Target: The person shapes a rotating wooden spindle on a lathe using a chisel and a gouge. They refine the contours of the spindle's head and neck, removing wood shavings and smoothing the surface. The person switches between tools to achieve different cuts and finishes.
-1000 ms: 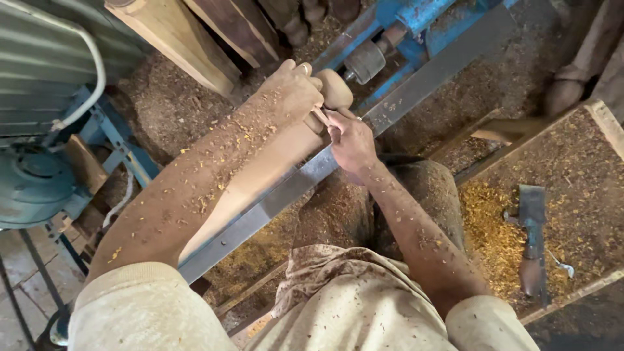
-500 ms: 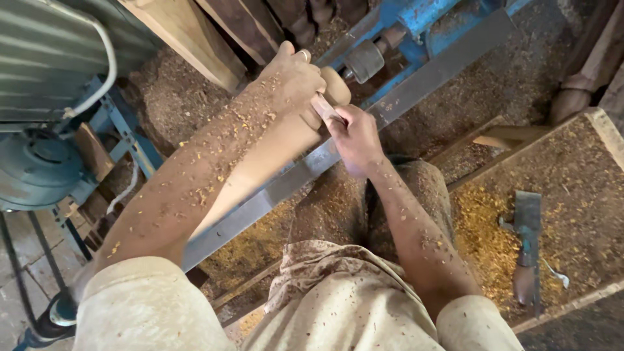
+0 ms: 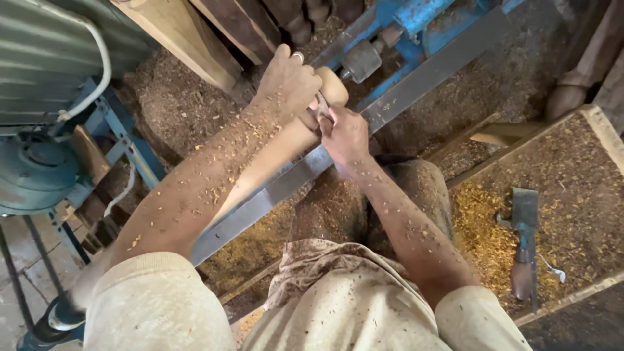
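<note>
A long pale wooden piece (image 3: 279,153) is mounted on a blue lathe, its rounded end near the tailstock (image 3: 361,60). My left hand (image 3: 286,81) lies over the top of the piece near that end, fingers wrapped on it. My right hand (image 3: 344,133) is closed on a small metal tool (image 3: 321,106) pressed against the wood beside my left hand. It rests on the long grey steel tool rest bar (image 3: 390,104). Both forearms are speckled with sawdust.
A wooden tray (image 3: 601,127) at the right holds sawdust and a flat chisel-like tool (image 3: 524,244). Wooden planks (image 3: 188,42) lean at the top left. A blue motor (image 3: 32,172) and corrugated metal sheet (image 3: 39,58) stand at the left. Sawdust covers the floor.
Both hands keep their grip on the wood and tool; my right hand shifts slightly along the piece. The view has drifted a little.
</note>
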